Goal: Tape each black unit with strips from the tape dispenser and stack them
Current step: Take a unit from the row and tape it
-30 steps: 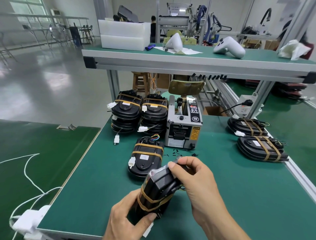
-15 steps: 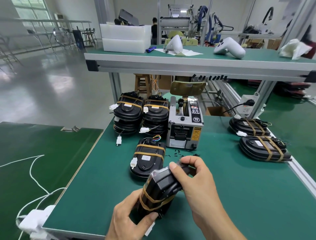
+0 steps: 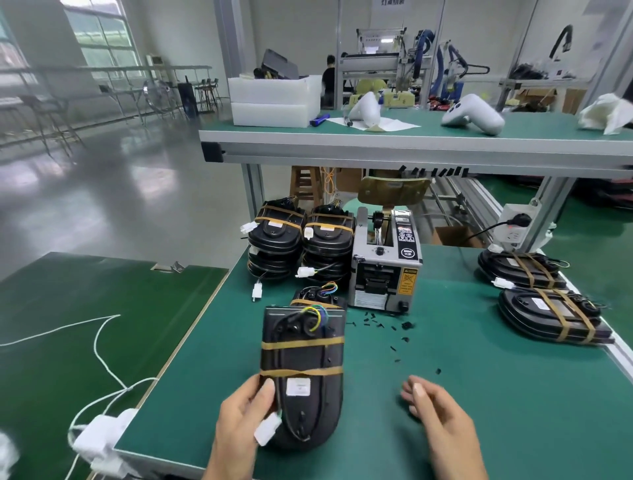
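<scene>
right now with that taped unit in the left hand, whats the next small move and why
Probably carry the held unit forward and set it on the single unit lying in front of the tape dispenser. It already wears two tape bands, the left hand alone grips it, and the right hand is open and off it.

Dispenser (image 3: pixel 386 267) yellow sticker: a warning triangle shows; the wording below it is too small to read.
Dispenser top panel: a round white badge and small icons, lettering illegible.
Dispenser front plate: fine print, unreadable.
Held unit (image 3: pixel 303 373) white label: blurred, no legible text.
Stacked units (image 3: pixel 301 240) labels: too small to read.
Wall sign (image 3: pixel 393 2): characters cut off at the frame's top edge, not legible.
</scene>
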`<action>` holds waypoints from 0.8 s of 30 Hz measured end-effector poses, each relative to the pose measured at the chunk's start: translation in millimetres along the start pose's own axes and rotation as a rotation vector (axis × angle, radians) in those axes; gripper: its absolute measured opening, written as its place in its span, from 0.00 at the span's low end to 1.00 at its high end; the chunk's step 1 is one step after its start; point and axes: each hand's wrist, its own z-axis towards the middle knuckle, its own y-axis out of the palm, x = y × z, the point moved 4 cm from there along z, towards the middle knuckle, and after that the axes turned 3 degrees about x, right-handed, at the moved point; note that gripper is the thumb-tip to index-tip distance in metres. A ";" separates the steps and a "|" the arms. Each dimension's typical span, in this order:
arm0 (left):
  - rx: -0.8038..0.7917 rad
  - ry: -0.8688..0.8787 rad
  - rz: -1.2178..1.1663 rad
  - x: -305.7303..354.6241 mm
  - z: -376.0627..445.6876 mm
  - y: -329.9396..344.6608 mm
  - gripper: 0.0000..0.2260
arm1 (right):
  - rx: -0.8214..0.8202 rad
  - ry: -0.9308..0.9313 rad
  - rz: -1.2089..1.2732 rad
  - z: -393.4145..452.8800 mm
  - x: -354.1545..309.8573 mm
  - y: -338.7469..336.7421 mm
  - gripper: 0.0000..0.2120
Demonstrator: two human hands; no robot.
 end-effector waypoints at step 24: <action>0.141 -0.601 0.140 5.7 144.3 -99.6 0.17 | -0.083 -0.173 -0.219 -7.4 14.1 2.5 0.17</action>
